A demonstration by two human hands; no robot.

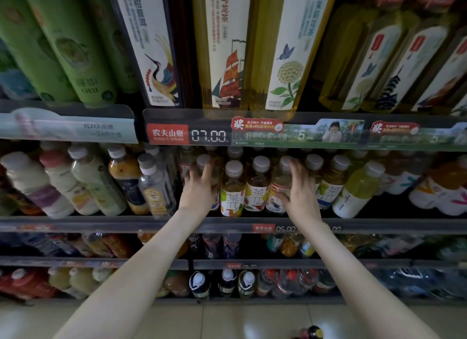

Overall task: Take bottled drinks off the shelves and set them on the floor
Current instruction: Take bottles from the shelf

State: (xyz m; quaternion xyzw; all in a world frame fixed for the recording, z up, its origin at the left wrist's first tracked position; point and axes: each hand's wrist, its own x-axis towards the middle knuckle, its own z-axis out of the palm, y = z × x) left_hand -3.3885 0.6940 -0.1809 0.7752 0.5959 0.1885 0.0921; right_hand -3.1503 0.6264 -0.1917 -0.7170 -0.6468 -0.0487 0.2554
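Both my arms reach into the second shelf, where a row of tea bottles with grey caps stands. My left hand (199,187) wraps its fingers round one tea bottle (206,162) at the left end of the row. My right hand (299,187) curls round another tea bottle (283,173) two places to the right. Two tea bottles (233,187) with white flowered labels stand untouched between my hands. Both gripped bottles still stand on the shelf (227,223).
Tall tea bottles (225,48) fill the shelf above, green cans (63,48) at upper left. Milky and juice bottles (83,182) crowd the left, yellow ones (353,189) the right. Lower shelves hold more bottles. Pale floor tiles (227,321) lie below, with a bottle top (313,333) at the bottom edge.
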